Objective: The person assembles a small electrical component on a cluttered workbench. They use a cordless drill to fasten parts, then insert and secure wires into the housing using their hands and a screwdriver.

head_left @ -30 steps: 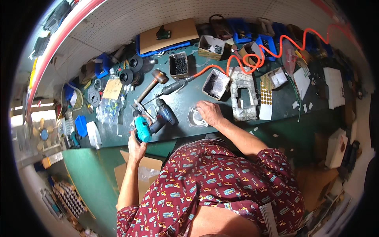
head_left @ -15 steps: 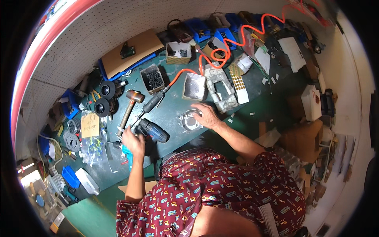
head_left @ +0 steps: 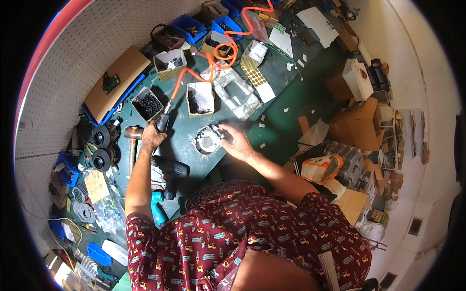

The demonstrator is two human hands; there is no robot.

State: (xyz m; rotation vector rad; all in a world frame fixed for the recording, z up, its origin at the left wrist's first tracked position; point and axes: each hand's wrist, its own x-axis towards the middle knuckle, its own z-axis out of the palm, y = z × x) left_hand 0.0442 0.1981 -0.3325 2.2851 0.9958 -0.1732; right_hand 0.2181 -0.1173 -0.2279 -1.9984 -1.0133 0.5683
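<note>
My left hand (head_left: 152, 137) is closed around the dark handle of an air tool (head_left: 165, 121), which is joined to an orange coiled hose (head_left: 181, 77). My right hand (head_left: 236, 144) has its thumb and fingers on the right rim of a round silvery metal housing (head_left: 208, 141), which stands on the green bench with pale shavings about it. To the left of my left hand lies a mallet (head_left: 133, 133) with a wooden handle. A dark power drill (head_left: 174, 169) and a teal power tool (head_left: 158, 209) lie by my left forearm, partly hidden by it.
Beyond my hands are a box of black screws (head_left: 147, 105), an open white-lined box (head_left: 201, 99) and a whitish rectangular frame (head_left: 237, 93). Blue bins (head_left: 188, 30) line the back. Two round black parts (head_left: 101, 148) sit at left. Cardboard boxes (head_left: 357, 123) crowd the right.
My left hand has gone from beside the drill up to the air tool and taken hold of its handle. My right hand stays at the metal housing. The whole view has shifted.
</note>
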